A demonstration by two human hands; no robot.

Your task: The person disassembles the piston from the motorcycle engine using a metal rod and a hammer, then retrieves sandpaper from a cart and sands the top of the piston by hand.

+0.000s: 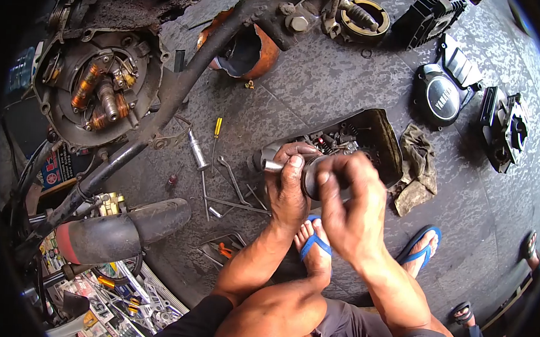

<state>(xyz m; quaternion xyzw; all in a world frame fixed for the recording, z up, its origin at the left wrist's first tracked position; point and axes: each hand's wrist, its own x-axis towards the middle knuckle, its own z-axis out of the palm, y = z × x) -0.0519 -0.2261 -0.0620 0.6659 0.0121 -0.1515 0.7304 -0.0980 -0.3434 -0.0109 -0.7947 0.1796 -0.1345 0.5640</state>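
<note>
In front of my knees, my left hand [290, 190] is closed round a dark, round metal part [311, 181] that looks like a piston. A shiny metal pin [272, 165] sticks out to the left beside my left thumb. My right hand [356, 199] grips the same dark part from the right, thumb and fingers curled against it. Fingers cover much of the part. Just beyond both hands stands a dark cut-open container [393, 151] with small metal pieces inside.
An opened engine [107, 95] on a frame stands left. Wrenches [234, 180], a T-handle socket wrench [197, 152] and a yellow screwdriver [217, 127] lie on the floor. A rag [417, 169], a Yamaha cover [441, 101] and a cylinder head [505, 127] are right. Another person's feet [464, 310] show lower right.
</note>
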